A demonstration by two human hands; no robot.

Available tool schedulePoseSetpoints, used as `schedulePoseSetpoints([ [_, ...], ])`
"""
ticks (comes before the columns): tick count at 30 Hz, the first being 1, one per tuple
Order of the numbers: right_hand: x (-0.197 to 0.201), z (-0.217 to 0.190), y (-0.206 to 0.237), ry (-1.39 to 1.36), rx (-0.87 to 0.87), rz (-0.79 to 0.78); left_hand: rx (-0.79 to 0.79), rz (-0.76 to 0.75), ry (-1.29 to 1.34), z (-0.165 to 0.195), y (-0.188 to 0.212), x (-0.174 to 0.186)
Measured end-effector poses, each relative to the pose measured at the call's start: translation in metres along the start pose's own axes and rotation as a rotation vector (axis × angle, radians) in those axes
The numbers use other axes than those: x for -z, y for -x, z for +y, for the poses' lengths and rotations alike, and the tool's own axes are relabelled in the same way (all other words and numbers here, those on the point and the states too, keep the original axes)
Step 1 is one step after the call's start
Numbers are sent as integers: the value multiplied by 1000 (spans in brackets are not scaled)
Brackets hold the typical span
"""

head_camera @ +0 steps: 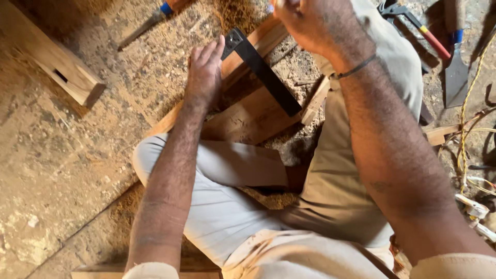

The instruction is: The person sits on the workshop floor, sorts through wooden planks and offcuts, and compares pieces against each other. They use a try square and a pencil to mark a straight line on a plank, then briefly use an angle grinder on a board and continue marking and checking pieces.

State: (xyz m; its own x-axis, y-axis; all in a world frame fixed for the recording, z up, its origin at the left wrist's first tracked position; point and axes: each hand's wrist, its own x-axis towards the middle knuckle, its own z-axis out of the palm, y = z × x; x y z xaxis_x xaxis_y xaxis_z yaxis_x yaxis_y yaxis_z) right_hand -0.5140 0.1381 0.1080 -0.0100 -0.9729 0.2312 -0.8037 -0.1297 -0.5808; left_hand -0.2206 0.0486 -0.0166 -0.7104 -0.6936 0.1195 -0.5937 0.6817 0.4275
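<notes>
pressing down flat, the left hand (pixel 205 70) lies with fingers spread and straight on the end of a black try square (pixel 261 70), holding nothing, just pinning it against the wooden plank (pixel 243 116) beneath. the square's dark blade runs diagonally down and to the right across that plank, its upper end tucked under the fingertips. up at the top edge, the right hand (pixel 305 23) is curled, fingers closed toward the palm, but what it grips is cut off by the frame, so i cannot tell what it holds. a thin dark band (pixel 354 70) circles that wrist. the person sits on the sawdust-strewn floor (pixel 62 155), pale trousers (pixel 227 201) bent at the knee beside the plank. off to the upper left, a wooden block (pixel 54 59) with a slot cut in it lies well apart. a chisel (pixel 454 62) with a blue collar lies at the far right, near a yellow cord (pixel 467 98).
</notes>
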Motion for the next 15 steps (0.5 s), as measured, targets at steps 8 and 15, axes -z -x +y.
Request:
schedulePoseSetpoints([
  [8,-4,-18,-4,-12,8,-132,35,-74,-36,7,0,2],
  [15,-28,-8,-7,-49,-133,-260,88,-116,-21,12,-2,7],
])
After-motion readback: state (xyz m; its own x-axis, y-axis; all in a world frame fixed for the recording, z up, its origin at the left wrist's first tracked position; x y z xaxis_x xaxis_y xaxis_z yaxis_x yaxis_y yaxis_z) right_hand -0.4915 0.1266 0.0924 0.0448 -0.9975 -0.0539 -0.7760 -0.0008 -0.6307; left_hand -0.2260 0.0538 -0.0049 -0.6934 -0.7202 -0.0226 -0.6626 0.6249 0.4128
